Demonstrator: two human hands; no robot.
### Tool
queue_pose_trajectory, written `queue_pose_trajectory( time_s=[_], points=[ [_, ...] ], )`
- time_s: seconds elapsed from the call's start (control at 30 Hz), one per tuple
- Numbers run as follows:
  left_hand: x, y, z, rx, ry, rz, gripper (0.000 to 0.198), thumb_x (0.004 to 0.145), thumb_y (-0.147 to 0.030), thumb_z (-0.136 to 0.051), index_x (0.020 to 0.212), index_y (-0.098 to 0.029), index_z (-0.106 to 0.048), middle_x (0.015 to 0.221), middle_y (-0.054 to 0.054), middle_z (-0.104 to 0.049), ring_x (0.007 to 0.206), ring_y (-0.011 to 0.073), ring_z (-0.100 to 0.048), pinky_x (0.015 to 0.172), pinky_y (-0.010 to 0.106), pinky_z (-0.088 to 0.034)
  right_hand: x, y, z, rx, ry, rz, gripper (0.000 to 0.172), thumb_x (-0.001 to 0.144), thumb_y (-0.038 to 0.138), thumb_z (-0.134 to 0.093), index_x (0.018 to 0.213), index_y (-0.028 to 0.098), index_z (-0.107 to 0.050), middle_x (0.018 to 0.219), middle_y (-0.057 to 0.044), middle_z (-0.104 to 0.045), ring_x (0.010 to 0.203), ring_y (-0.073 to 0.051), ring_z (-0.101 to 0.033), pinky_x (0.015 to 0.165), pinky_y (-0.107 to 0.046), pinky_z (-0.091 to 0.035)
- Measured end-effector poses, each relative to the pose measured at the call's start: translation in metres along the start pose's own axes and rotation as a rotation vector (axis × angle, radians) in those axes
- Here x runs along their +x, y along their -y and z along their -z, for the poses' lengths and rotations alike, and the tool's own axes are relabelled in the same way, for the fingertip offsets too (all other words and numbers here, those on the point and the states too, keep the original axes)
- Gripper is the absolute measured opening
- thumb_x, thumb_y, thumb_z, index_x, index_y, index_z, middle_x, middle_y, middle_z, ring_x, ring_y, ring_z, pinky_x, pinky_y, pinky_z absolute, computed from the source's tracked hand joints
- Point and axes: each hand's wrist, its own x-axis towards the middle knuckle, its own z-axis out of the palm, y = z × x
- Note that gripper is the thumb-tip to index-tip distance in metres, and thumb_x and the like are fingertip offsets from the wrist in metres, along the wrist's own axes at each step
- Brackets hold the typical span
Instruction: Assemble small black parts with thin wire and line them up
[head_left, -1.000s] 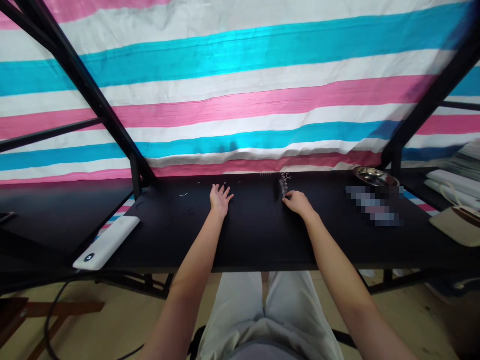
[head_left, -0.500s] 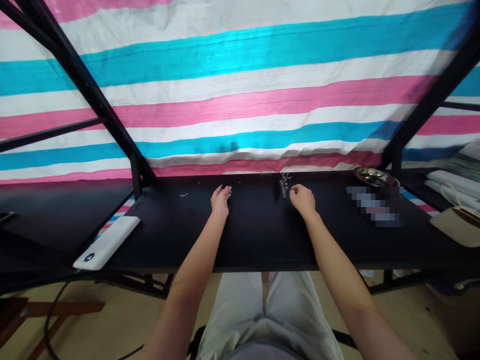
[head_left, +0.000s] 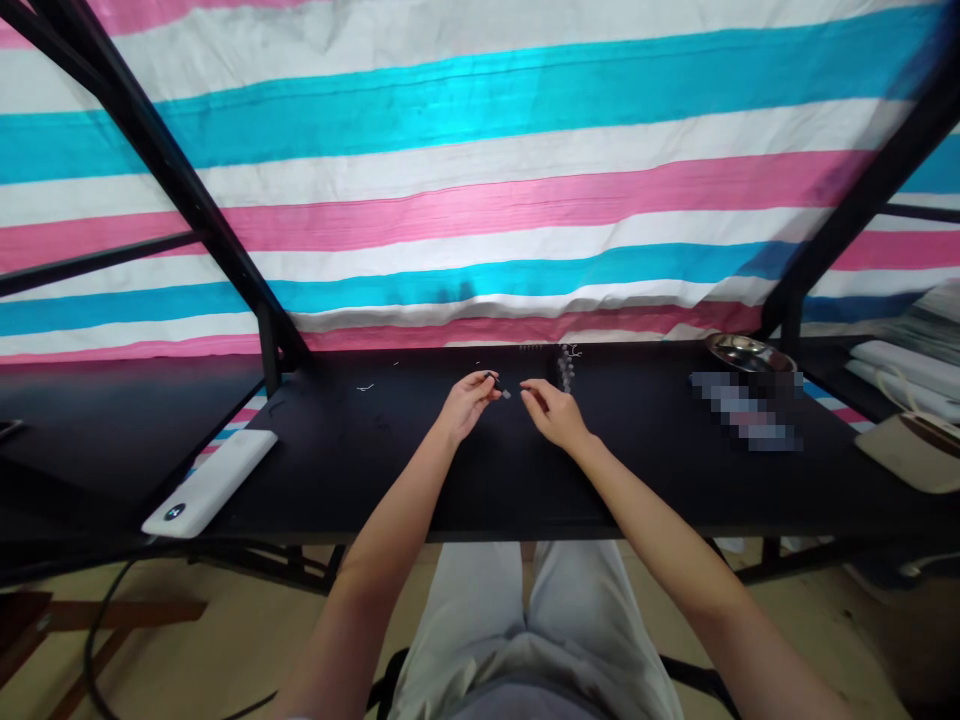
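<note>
Both hands are raised a little over the black table (head_left: 517, 470), close together near its far middle. My left hand (head_left: 466, 402) pinches a small dark piece with a pale tip (head_left: 498, 384) between thumb and fingertips. My right hand (head_left: 551, 410) faces it, fingertips pressed together in a pinch; what they hold is too small to see. Just behind my right hand lies a short row of small grey beads (head_left: 565, 368) beside thin white wire bits (head_left: 574, 351).
A white power bank (head_left: 211, 484) lies at the table's left front corner. A metal bowl (head_left: 746, 352) stands at the back right, with a blurred patch in front of it. Black frame posts (head_left: 268, 340) rise at both back corners before a striped tarp.
My left hand lifted off the table and closed on the small piece. My right hand left the beads and moved left toward the other hand, fingers pinched.
</note>
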Motion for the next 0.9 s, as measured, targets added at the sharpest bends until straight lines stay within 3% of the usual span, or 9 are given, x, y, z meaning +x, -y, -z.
queue_pose_trajectory(
  time_s=[0.1,0.33,0.6,0.9],
  points=[
    [-0.003,0.002,-0.003,0.003,0.059,0.021,0.026,0.060,-0.024,-0.077,0.080,-0.013,-0.065,0.072,0.001,-0.063,0.060,0.0083,-0.060,0.070,0.024,-0.049,0.000,0.002,-0.006,0.013,0.066,0.031,0.032,0.089,0.040,-0.038,0.105,0.019,-0.057,0.082,-0.005,-0.064,0.070,-0.014,-0.059,0.066,-0.022,-0.043],
    [-0.005,0.002,-0.003,0.039,0.115,0.020,0.027,0.059,-0.023,-0.077,0.082,-0.013,-0.067,0.077,0.002,-0.065,0.058,0.0066,-0.058,0.065,0.023,-0.047,0.001,-0.002,-0.012,0.103,0.032,0.140,0.026,0.089,0.037,-0.040,0.087,0.018,-0.057,0.070,-0.002,-0.060,0.058,-0.013,-0.053,0.057,-0.024,-0.039],
    [-0.002,0.003,-0.004,0.167,0.038,-0.041,0.027,0.057,-0.025,-0.077,0.079,-0.013,-0.067,0.066,-0.002,-0.059,0.049,0.0044,-0.051,0.053,0.021,-0.040,0.003,-0.005,-0.012,0.146,-0.015,0.141,0.022,0.088,0.036,-0.044,0.083,0.018,-0.055,0.066,-0.001,-0.057,0.054,-0.012,-0.050,0.054,-0.023,-0.039],
    [-0.006,-0.001,-0.004,0.412,0.138,-0.142,0.027,0.062,-0.027,-0.074,0.083,-0.013,-0.064,0.064,-0.002,-0.061,0.045,0.0060,-0.053,0.055,0.024,-0.043,0.004,-0.009,-0.002,0.245,-0.073,0.070,0.022,0.088,0.039,-0.043,0.088,0.020,-0.052,0.069,0.000,-0.054,0.054,-0.011,-0.050,0.054,-0.023,-0.039]
  ],
)
